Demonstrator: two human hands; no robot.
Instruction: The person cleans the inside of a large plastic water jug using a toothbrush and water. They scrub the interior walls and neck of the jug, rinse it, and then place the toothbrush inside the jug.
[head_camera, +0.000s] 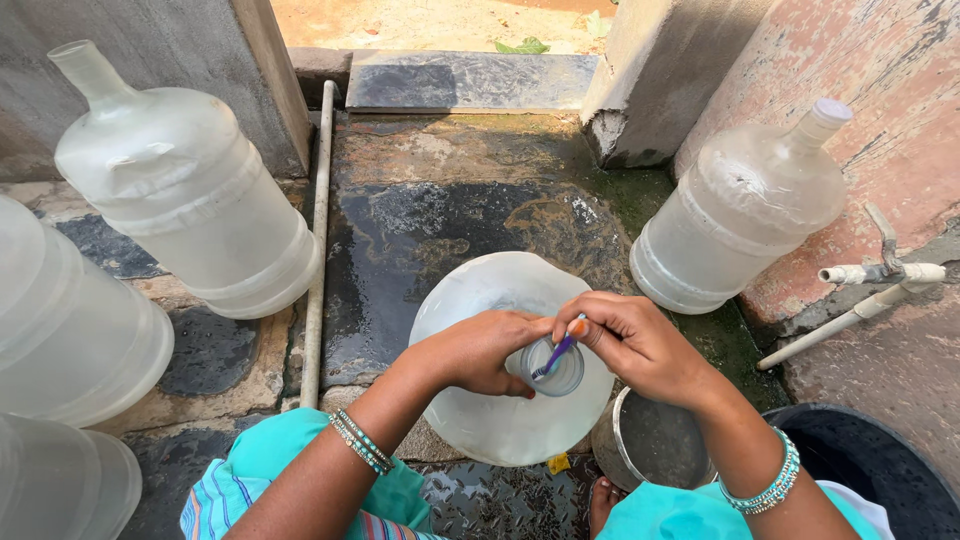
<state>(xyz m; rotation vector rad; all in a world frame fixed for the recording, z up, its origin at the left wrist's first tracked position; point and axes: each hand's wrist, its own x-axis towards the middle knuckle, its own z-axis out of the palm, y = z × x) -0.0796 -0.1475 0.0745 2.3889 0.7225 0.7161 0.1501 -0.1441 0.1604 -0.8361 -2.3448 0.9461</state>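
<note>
Left hand (478, 352) gripping neck of large translucent plastic water jug (470, 300), right hand (632, 343) pinching purple toothbrush (558, 353) in its mouth, round metal pot (650, 445) near right.

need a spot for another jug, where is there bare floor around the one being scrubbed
Bare wet stone floor lies beyond the middle jug, bordered by the pipe, the step and the capped jug. Crowded: left side with empty jugs, and near right, where a metal pot and black tub sit.
</note>
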